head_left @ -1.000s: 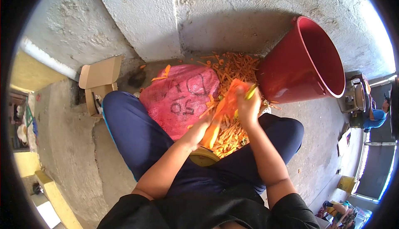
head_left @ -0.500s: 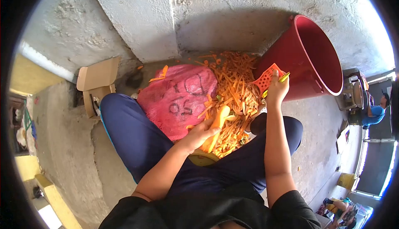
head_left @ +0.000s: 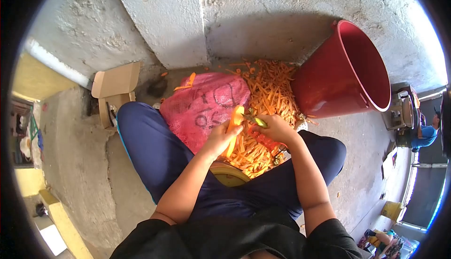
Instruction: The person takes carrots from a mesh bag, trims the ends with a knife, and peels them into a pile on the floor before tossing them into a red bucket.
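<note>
My left hand (head_left: 220, 139) grips an orange carrot (head_left: 233, 125) held upright over my lap. My right hand (head_left: 277, 128) is closed on a peeler (head_left: 256, 121) with a yellow-green head and a red-orange handle, its blade against the carrot's upper end. Under both hands lies a heap of orange carrot peelings (head_left: 268, 90) on the floor between my legs. A pink mesh sack (head_left: 206, 106) with black marks lies just left of the heap, against my left thigh.
A big red bucket (head_left: 347, 71) stands tilted at the right of the peelings. An open cardboard box (head_left: 114, 90) sits at the left by the concrete wall (head_left: 159, 19). A yellow round thing (head_left: 230, 177) shows between my knees. Another person in blue (head_left: 423, 134) is far right.
My right hand, raised by the bucket half a second ago, has come back down and left to the carrot. The left hand has lifted the carrot slightly.
</note>
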`<state>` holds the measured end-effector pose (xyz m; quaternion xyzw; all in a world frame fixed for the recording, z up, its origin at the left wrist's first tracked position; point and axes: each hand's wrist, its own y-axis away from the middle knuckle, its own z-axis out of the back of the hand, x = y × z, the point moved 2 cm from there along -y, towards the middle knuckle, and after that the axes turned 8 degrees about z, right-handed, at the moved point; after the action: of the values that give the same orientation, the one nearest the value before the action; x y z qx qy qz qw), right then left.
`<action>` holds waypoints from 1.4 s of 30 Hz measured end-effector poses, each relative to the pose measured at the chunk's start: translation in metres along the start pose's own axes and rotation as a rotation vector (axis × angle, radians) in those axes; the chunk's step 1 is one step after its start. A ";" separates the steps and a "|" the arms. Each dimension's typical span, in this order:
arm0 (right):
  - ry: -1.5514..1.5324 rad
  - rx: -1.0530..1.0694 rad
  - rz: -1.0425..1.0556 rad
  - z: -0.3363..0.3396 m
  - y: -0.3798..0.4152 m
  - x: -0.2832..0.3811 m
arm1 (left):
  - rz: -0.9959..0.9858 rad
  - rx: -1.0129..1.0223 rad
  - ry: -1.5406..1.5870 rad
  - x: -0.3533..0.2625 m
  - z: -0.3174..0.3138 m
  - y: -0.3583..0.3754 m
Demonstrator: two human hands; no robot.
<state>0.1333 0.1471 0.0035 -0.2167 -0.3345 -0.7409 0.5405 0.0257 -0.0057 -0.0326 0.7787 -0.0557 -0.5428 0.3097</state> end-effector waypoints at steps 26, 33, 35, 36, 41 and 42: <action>-0.128 0.105 0.202 -0.017 0.001 -0.024 | 0.094 0.502 -0.072 -0.003 -0.015 0.013; 0.014 0.201 0.101 -0.029 0.001 -0.038 | -0.088 0.255 -0.611 -0.002 -0.011 0.010; 0.053 0.228 0.064 -0.031 0.000 -0.040 | -0.148 0.190 -0.735 -0.003 -0.010 0.009; 0.059 0.232 0.056 -0.032 -0.001 -0.041 | -0.158 0.173 -0.751 -0.004 -0.010 0.009; 0.076 0.257 0.025 -0.037 0.000 -0.041 | -0.123 0.074 -0.962 -0.009 -0.007 0.012; 0.063 0.259 0.032 -0.034 0.002 -0.035 | -0.129 0.066 -0.963 -0.011 -0.007 0.013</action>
<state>0.1473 0.1447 -0.0429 -0.1269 -0.4067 -0.6894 0.5859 0.0304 -0.0089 -0.0146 0.4501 -0.1613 -0.8576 0.1895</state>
